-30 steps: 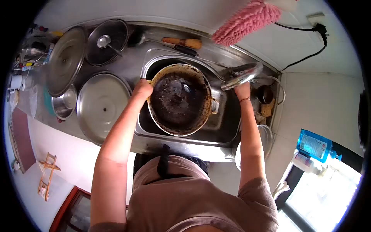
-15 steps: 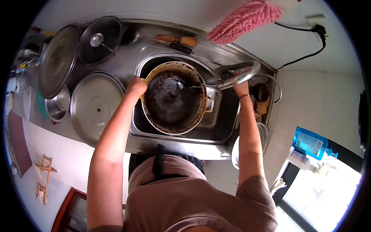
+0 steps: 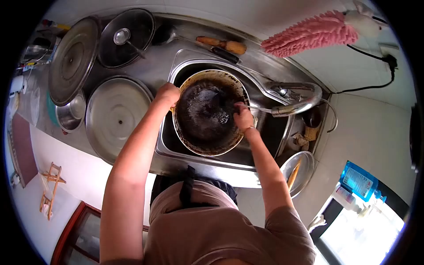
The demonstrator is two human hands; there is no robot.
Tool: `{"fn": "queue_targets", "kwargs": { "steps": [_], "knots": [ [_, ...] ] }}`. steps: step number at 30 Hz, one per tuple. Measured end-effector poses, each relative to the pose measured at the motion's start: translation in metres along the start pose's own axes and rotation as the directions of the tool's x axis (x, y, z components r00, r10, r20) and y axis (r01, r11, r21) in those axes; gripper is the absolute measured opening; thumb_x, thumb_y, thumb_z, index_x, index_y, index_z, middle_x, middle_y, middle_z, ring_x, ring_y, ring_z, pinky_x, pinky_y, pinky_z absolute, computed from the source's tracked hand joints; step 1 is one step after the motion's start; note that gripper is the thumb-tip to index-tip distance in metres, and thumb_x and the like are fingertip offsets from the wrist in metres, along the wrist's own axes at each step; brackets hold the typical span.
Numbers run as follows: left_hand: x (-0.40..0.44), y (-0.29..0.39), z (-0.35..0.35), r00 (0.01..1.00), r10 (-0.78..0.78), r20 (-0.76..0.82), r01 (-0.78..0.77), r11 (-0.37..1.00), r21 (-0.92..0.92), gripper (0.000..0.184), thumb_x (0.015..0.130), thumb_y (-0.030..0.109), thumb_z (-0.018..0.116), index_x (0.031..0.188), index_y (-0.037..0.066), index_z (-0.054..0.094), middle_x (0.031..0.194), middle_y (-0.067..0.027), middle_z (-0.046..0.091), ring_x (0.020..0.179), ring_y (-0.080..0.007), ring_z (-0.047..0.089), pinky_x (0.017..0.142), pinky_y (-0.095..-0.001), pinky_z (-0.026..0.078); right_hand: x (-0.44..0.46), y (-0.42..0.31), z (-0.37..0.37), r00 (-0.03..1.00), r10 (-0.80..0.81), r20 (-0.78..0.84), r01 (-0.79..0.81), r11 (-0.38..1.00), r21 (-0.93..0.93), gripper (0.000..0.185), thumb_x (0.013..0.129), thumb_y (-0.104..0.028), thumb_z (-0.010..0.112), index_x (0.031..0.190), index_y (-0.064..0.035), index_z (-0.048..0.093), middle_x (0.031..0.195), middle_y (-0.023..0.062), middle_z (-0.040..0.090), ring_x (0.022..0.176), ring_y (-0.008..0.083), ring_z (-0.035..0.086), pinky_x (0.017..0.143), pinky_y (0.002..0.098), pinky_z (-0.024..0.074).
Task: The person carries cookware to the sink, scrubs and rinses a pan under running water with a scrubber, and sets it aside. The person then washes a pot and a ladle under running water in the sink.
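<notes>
A large, dark-stained pan (image 3: 207, 126) with two side handles sits in the steel sink (image 3: 269, 139), with some water on its blackened bottom. My left hand (image 3: 169, 94) is closed around the handle on its left side. Over the right rim is my right hand (image 3: 244, 118), its fingertips at the inner wall. Most of its fingers are hidden, so I cannot tell whether they grip anything. From the curved faucet (image 3: 300, 106), a thin stream runs toward the pan, just above my right hand.
Left of the sink lie a large round lid (image 3: 119, 117), another lid (image 3: 74, 62) and a dark lid with a ladle (image 3: 122, 36). Wooden-handled tools (image 3: 221, 45) rest behind it. A metal bowl (image 3: 304, 170) stands at right. A pink duster (image 3: 311, 34) hangs above.
My right hand has moved left from the faucet to the right rim of the pan. My left hand still holds the handle. The whole view has shifted slightly.
</notes>
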State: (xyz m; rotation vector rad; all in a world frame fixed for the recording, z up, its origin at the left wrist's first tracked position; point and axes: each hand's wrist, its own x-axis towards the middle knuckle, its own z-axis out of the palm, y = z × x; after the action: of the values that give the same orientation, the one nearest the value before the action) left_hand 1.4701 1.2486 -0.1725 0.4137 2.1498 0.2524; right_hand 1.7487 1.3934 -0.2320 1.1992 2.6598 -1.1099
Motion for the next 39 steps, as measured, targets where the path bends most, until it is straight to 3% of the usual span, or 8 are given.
{"fn": "queue_targets", "kwargs": {
  "steps": [7, 13, 18, 21, 26, 30, 35, 39],
  "knots": [
    [0.005, -0.004, 0.002, 1.000, 0.007, -0.006, -0.007, 1.000, -0.014, 0.027, 0.080, 0.012, 0.042, 0.075, -0.007, 0.060, 0.065, -0.0187, 0.062, 0.061, -0.0283, 0.063, 0.065, -0.0361, 0.050, 0.050, 0.011, 0.059, 0.965, -0.247, -0.084, 0.135, 0.751, -0.646, 0.017, 0.080, -0.012, 0.042, 0.089, -0.0086, 0.057, 0.093, 0.0113, 0.052, 0.087, 0.0303, 0.050, 0.074, 0.0396, 0.0422],
    [0.013, -0.006, 0.007, 0.999, 0.030, 0.013, -0.031, 0.996, 0.084, 0.028, 0.082, 0.016, 0.043, 0.084, -0.005, 0.061, 0.088, -0.0224, 0.061, 0.087, -0.0335, 0.060, 0.078, -0.0386, 0.047, -0.045, 0.000, 0.110, 0.903, 0.329, 0.276, -0.161, 0.856, -0.491, 0.036, 0.075, -0.021, 0.050, 0.107, -0.0048, 0.046, 0.108, 0.0220, 0.048, 0.094, 0.0337, 0.054, 0.072, 0.0426, 0.0475],
    [0.019, -0.013, 0.012, 0.993, 0.120, -0.013, -0.118, 0.988, 0.103, 0.028, 0.083, 0.019, 0.044, 0.088, -0.003, 0.061, 0.096, -0.0215, 0.059, 0.094, -0.0351, 0.056, 0.082, -0.0405, 0.044, -0.024, -0.102, 0.141, 0.960, -0.248, 0.129, 0.204, 0.938, 0.281, 0.031, 0.066, -0.002, 0.056, 0.095, -0.0030, 0.044, 0.097, 0.0233, 0.048, 0.090, 0.0424, 0.049, 0.078, 0.0453, 0.0416],
    [0.016, -0.014, 0.009, 0.984, 0.174, -0.031, -0.171, 0.980, 0.099, 0.027, 0.083, 0.019, 0.044, 0.087, -0.002, 0.061, 0.094, -0.0217, 0.059, 0.092, -0.0357, 0.056, 0.081, -0.0413, 0.044, 0.059, -0.094, 0.132, 0.927, -0.369, -0.074, 0.354, 0.922, -0.158, 0.027, 0.060, -0.009, 0.060, 0.085, -0.0030, 0.052, 0.088, 0.0170, 0.052, 0.086, 0.0339, 0.049, 0.079, 0.0416, 0.0396],
    [0.010, -0.014, 0.014, 0.977, 0.168, -0.135, -0.163, 0.986, 0.041, 0.027, 0.084, 0.020, 0.045, 0.087, -0.001, 0.061, 0.094, -0.0221, 0.059, 0.092, -0.0361, 0.056, 0.081, -0.0422, 0.044, 0.049, -0.013, 0.089, 0.990, -0.026, -0.139, -0.061, 0.805, -0.590, 0.022, 0.076, -0.013, 0.046, 0.094, -0.0113, 0.059, 0.100, 0.0100, 0.055, 0.094, 0.0317, 0.049, 0.083, 0.0415, 0.0376],
    [0.011, -0.015, 0.014, 0.950, 0.257, -0.179, -0.235, 0.963, 0.136, 0.027, 0.084, 0.020, 0.046, 0.086, -0.002, 0.060, 0.094, -0.0222, 0.059, 0.092, -0.0361, 0.055, 0.081, -0.0426, 0.043, -0.028, -0.027, 0.116, 0.892, 0.417, 0.176, -0.223, 0.743, -0.631, 0.032, 0.075, -0.015, 0.051, 0.106, -0.0101, 0.050, 0.109, 0.0095, 0.051, 0.100, 0.0316, 0.050, 0.084, 0.0432, 0.0402],
    [0.010, -0.016, 0.011, 0.949, 0.294, -0.117, -0.273, 0.948, 0.164, 0.028, 0.085, 0.021, 0.044, 0.089, -0.004, 0.059, 0.095, -0.0247, 0.057, 0.093, -0.0377, 0.054, 0.082, -0.0412, 0.043, -0.004, -0.070, 0.158, 0.957, -0.284, 0.062, 0.289, 0.910, -0.298, 0.020, 0.070, -0.007, 0.048, 0.089, -0.0090, 0.056, 0.091, 0.0122, 0.055, 0.084, 0.0310, 0.053, 0.080, 0.0384, 0.0414],
    [0.011, -0.017, 0.014, 0.954, 0.259, -0.150, -0.245, 0.964, 0.104, 0.026, 0.083, 0.018, 0.043, 0.083, -0.002, 0.060, 0.095, -0.0224, 0.058, 0.093, -0.0361, 0.054, 0.081, -0.0423, 0.043, 0.036, -0.029, 0.118, 0.997, -0.055, -0.058, 0.022, 0.884, -0.467, 0.015, 0.074, -0.011, 0.046, 0.085, -0.0096, 0.057, 0.088, 0.0095, 0.056, 0.082, 0.0295, 0.053, 0.077, 0.0394, 0.0405]
  ]
}}
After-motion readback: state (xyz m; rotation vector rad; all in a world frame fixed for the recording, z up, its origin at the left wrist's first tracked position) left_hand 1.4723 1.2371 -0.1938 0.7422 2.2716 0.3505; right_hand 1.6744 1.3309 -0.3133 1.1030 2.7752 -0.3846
